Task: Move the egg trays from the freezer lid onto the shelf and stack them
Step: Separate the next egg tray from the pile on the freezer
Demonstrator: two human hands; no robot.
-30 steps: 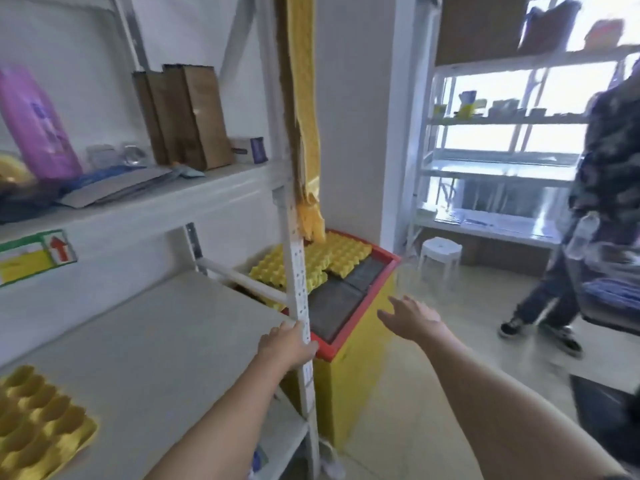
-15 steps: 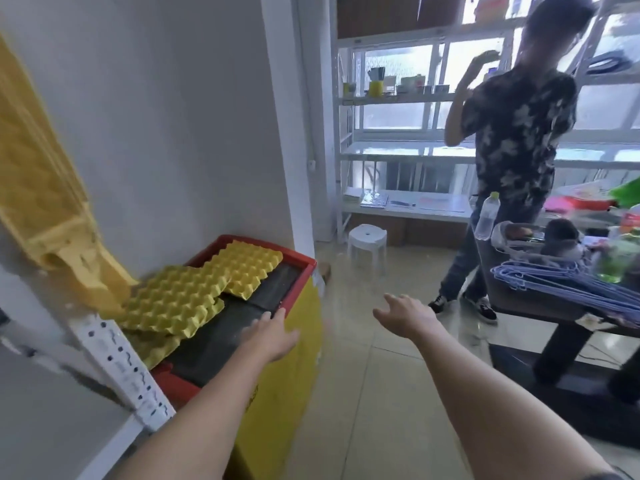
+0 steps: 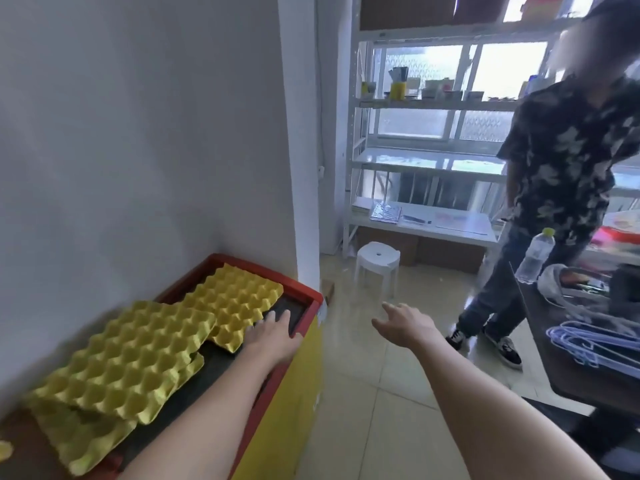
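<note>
Yellow egg trays lie on the red-rimmed, dark freezer lid (image 3: 298, 313) at lower left. The far tray (image 3: 235, 299) overlaps a nearer tray (image 3: 138, 355), and another tray (image 3: 83, 441) sticks out beneath at the front. My left hand (image 3: 273, 336) reaches over the lid with straight fingers at the right edge of the far tray, holding nothing. Out over the floor to the right of the freezer, my right hand (image 3: 403, 322) hovers, fingers relaxed and empty. The shelf for stacking is out of view.
A person (image 3: 561, 188) in a patterned shirt stands at right by a dark table (image 3: 581, 375) with hangers and a water bottle (image 3: 535, 256). A white stool (image 3: 377, 263) sits before a white window shelf unit (image 3: 426, 161). The wall runs along the left.
The view has swung right from the shelf to the freezer. My left hand left the shelf post and reached forward to the far tray. My right hand stayed out over the floor.
</note>
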